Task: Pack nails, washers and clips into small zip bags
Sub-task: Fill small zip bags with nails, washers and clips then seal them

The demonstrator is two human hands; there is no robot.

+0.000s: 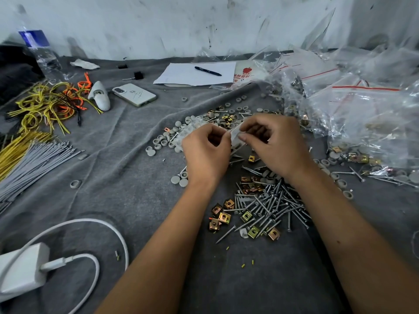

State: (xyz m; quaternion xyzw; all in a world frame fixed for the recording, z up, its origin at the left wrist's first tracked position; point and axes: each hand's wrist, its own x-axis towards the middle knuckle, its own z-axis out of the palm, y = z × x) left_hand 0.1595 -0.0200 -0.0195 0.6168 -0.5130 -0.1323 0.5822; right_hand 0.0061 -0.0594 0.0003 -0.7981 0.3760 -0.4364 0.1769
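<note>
Both forearms reach over the screw pile point(269, 207); the left hand point(205, 152) and right hand point(273, 143) pinch a small zip bag point(235, 134) at its mouth, above the surface point(136, 177). It looks thin, light and slippery, so I would hold it by the stiffer zip strip.

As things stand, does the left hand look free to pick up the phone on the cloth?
Probably not yet. The left hand and right hand both pinch a small zip bag. The phone lies uncovered farther left, so the path looks open once the bag is released.
</note>
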